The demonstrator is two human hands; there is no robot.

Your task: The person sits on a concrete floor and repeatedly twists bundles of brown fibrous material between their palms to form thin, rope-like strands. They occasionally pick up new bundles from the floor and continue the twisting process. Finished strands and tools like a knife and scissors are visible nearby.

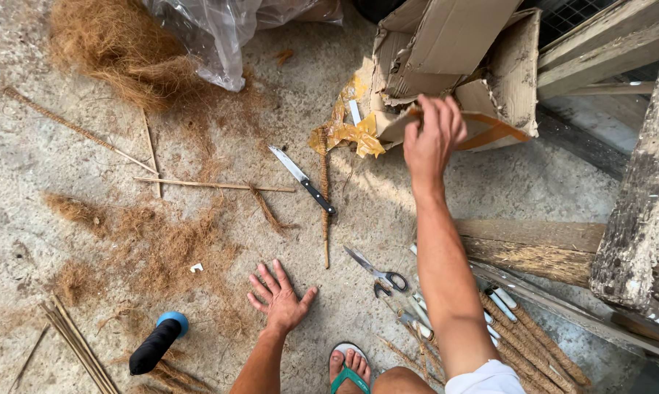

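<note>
The right hand (433, 138) is curled at the torn cardboard box (457, 66) edge, its grip unclear; the left hand (280, 298) is spread released on bare floor (37, 190).

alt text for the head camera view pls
Seen from above, a person's right hand reaches to a torn cardboard box while the left hand rests flat on the concrete floor. A knife, scissors and coconut fibre lie around.
</note>
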